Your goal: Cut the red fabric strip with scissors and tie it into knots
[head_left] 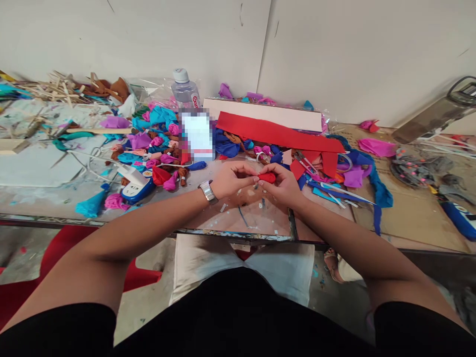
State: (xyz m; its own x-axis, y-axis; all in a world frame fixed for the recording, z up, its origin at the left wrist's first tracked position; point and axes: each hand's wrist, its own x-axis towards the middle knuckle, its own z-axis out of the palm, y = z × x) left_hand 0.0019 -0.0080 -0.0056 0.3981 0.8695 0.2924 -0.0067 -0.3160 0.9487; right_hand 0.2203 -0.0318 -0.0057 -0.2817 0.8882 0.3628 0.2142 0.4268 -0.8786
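Both my hands meet over the worktable (260, 218) near its front edge. My left hand (232, 179), with a metal watch on the wrist, has its fingers curled and pinches one end of a small rolled red fabric piece (267, 177). My right hand (283, 187) is closed around the other end of the same red piece. Just behind the hands lie red felt strips (278, 135), scissors (305, 162) and several white zip ties (340, 191).
A heap of pink, blue, purple and brown fabric bundles (156, 148) covers the table's middle left, with a water bottle (185, 90) behind it and a white-blue power strip (136, 186) in front. Wooden sticks (59, 87) lie far left. Cardboard (409, 213) and cables sit right.
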